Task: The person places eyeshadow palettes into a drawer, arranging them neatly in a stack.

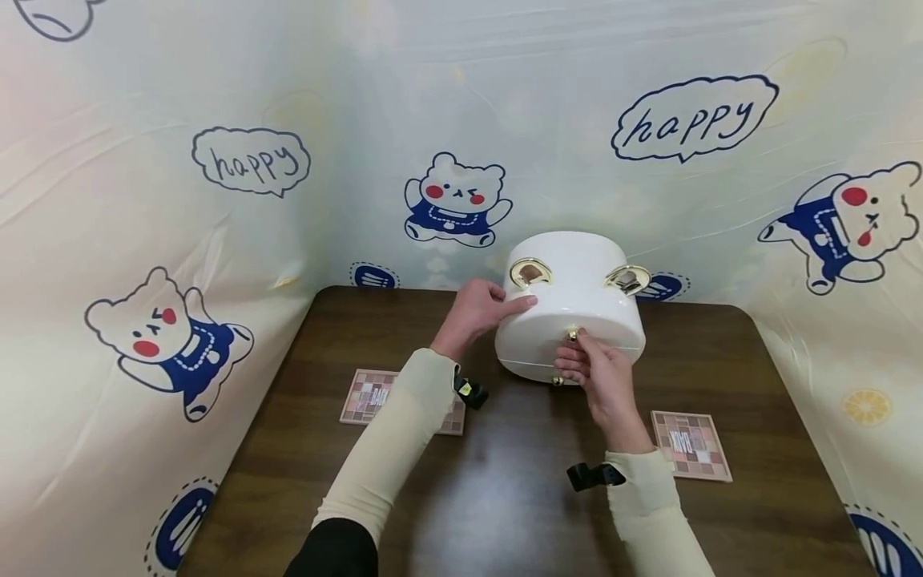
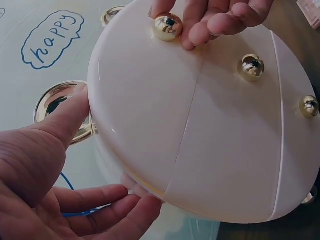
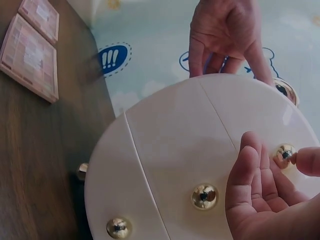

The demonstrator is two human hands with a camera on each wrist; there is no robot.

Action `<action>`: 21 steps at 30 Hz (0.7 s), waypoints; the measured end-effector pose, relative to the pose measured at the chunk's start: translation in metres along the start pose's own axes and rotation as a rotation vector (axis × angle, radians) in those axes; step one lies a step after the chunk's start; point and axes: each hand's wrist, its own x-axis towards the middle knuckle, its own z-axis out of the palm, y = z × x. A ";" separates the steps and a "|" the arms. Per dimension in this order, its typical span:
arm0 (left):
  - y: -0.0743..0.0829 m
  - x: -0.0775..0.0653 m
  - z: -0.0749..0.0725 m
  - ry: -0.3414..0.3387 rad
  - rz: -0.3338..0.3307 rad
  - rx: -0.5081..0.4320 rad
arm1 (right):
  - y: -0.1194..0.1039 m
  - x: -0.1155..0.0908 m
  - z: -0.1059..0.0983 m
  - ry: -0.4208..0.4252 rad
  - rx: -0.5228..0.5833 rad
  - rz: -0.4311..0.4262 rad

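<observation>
A white rounded box (image 1: 570,312) with gold ear-shaped ornaments (image 1: 530,273) stands at the back of the table. Thin seams cross its front face, which carries several round gold knobs (image 2: 251,67). My right hand (image 1: 600,385) pinches the uppermost gold knob (image 3: 285,155) between thumb and index finger, its other fingers curled loosely alongside. At the box's left side is my left hand (image 1: 477,312). Its thumb lies along the box's edge near an ornament (image 2: 60,110), while the spread, relaxed fingers (image 2: 107,212) reach along the curved side.
A checkered palette (image 1: 368,395) lies to the left, partly hidden behind the left sleeve. Another palette (image 1: 691,445) is beside the right wrist. Patterned cloth (image 1: 461,96) rises behind the brown table (image 1: 505,497) and along both sides. Both wrists carry small black cameras.
</observation>
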 end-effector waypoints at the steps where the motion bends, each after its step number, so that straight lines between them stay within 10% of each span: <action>1: 0.000 0.000 0.000 -0.004 0.002 0.006 | 0.000 0.000 0.000 -0.003 0.004 0.007; 21: -0.001 0.002 -0.002 -0.020 0.030 0.047 | 0.005 -0.007 0.002 0.000 -0.053 -0.024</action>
